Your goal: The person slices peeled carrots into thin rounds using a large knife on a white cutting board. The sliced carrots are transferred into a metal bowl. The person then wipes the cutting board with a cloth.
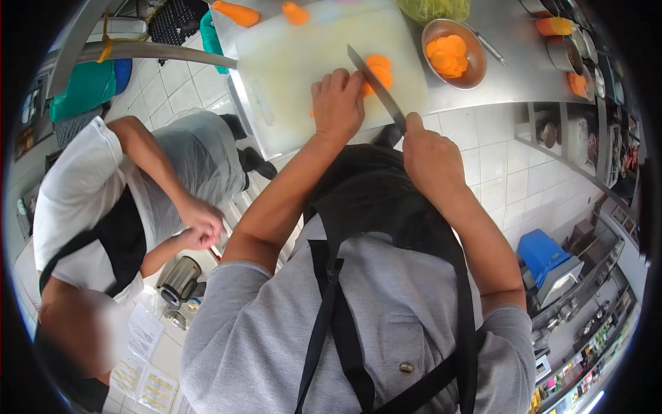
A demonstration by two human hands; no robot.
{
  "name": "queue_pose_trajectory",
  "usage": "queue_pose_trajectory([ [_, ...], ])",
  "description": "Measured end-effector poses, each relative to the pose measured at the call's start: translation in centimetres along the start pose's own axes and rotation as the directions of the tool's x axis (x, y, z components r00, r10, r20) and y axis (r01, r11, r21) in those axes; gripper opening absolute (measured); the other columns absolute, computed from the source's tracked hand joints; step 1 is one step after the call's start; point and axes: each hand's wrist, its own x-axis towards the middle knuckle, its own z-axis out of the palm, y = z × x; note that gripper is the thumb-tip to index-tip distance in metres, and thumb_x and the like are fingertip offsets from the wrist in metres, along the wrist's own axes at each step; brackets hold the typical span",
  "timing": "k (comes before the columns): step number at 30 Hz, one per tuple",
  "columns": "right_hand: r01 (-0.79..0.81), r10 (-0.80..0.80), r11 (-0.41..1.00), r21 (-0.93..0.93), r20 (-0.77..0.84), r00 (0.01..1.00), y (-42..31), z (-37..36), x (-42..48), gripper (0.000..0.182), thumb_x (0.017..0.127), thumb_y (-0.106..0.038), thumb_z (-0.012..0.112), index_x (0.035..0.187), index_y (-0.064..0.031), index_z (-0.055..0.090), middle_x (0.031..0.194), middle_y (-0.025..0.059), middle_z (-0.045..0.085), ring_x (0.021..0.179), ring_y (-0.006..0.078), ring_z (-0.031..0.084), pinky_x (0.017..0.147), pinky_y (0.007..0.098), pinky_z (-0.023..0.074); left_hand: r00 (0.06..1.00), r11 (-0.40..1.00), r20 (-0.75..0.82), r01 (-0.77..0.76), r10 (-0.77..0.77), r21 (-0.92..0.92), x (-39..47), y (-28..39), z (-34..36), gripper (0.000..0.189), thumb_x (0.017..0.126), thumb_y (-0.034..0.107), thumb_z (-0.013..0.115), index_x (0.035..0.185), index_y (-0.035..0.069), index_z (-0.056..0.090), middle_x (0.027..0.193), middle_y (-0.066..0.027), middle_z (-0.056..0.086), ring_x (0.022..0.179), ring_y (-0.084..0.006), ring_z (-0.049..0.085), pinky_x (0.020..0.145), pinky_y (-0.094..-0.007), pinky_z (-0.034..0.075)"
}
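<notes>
My right hand [433, 152] grips the handle of a kitchen knife [378, 87], whose blade slants up and left across the white cutting board [289, 67]. Just left of the blade, my left hand [339, 106] has its fingers curled over a carrot, which it mostly hides. Thin round carrot slices [381, 70] lie against the blade's far side. At the board's far edge are a peeled carrot [236, 14] and a shorter carrot piece [296, 14]. Right of the board, a metal bowl [480, 67] holds more carrot slices [447, 53].
A co-worker [98, 181] in a white shirt stands close on my left, hands together. On the steel counter [509, 85] are a plastic bag of something green [434, 9] and a slim metal utensil [489, 46] beside the bowl. Metal containers [565, 54] line the right end.
</notes>
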Motion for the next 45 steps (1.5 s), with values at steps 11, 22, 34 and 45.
queue_pose_trajectory([
  [11, 0.019, -0.018, 0.999, -0.031, 0.029, 0.999, -0.3, -1.9, -0.5, 0.012, 0.102, -0.008, 0.062, 0.109, -0.0033, 0.054, 0.076, 0.0182, 0.075, 0.073, 0.038, 0.079, 0.067, 0.0503, 0.0629, 0.997, 1.0, -0.073, -0.018, 0.016, -0.02, -0.4, -0.7, 1.1, 0.024, 0.095, 0.017, 0.077, 0.118, 0.014, 0.074, 0.106, -0.0045, 0.064, 0.09, -0.0276, 0.064, 0.076, -0.0451, 0.047],
  [22, 0.009, -0.009, 1.0, -0.007, 0.071, 0.997, -0.3, -1.5, -0.2, 0.011, 0.102, -0.006, 0.06, 0.11, -0.0026, 0.053, 0.078, 0.0198, 0.075, 0.076, 0.0394, 0.079, 0.069, 0.0514, 0.063, 0.998, 1.0, -0.05, -0.025, 0.025, -0.002, -0.5, -0.8, 1.1, 0.029, 0.093, 0.016, 0.077, 0.121, 0.014, 0.073, 0.111, -0.0053, 0.066, 0.095, -0.0283, 0.066, 0.079, -0.0452, 0.049],
  [34, 0.069, -0.058, 0.992, 0.11, -0.1, 0.993, 0.2, 5.4, 8.5, 0.022, 0.106, -0.009, 0.059, 0.124, 0.0018, 0.055, 0.08, 0.0231, 0.076, 0.077, 0.0435, 0.078, 0.07, 0.0557, 0.0622, 0.998, 0.999, -0.049, -0.029, 0.027, -0.03, -0.3, -0.6, 1.1, 0.029, 0.091, 0.013, 0.076, 0.119, 0.014, 0.071, 0.113, -0.0056, 0.067, 0.098, -0.0297, 0.068, 0.08, -0.0448, 0.051],
  [45, 0.011, -0.014, 0.999, 0.035, 0.09, 0.996, 0.0, -2.2, 0.3, 0.012, 0.102, -0.006, 0.06, 0.112, -0.0009, 0.054, 0.08, 0.0216, 0.076, 0.078, 0.0411, 0.079, 0.073, 0.0537, 0.0624, 0.998, 1.0, -0.063, -0.013, 0.012, -0.022, -0.5, -0.7, 1.0, 0.029, 0.09, 0.012, 0.077, 0.119, 0.012, 0.073, 0.113, -0.0056, 0.069, 0.098, -0.0295, 0.069, 0.081, -0.044, 0.052],
])
